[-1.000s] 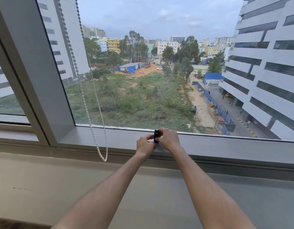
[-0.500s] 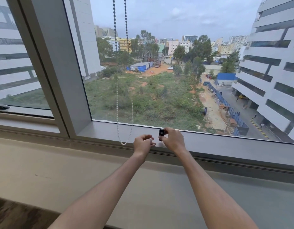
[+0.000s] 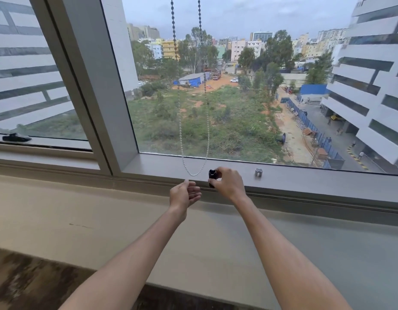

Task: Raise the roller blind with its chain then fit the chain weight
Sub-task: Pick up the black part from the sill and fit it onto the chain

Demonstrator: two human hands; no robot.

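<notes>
A view from head height looks down two bare forearms toward a large window with a grey frame. At far left, a small dark object (image 3: 16,137) lies on the sill of the neighbouring pane; what it is cannot be told. A broad grey mullion (image 3: 86,81) slants between the two panes. Right of it, the beaded chain (image 3: 194,121) of the roller blind hangs down in front of the glass as two strands that join in a loop just above the lower window ledge (image 3: 305,175). The blind itself is out of view.

Below the loop, the left hand (image 3: 185,195) hovers in front of the ledge, palm turned inward, its fingers (image 3: 194,191) loosely spread and empty, not touching the chain. Just to its right, the right hand (image 3: 228,181) has its fingers (image 3: 218,173) pinched around a small black cylinder, the chain weight (image 3: 212,178), held upright at the front edge of the ledge, close beside the bottom of the loop but apart from it. Further right, a small pale grey piece (image 3: 258,172) stands alone on the ledge. Beneath the window runs a wide beige shelf (image 3: 104,220). Outside lie a grassy plot, trees and tall buildings.
</notes>
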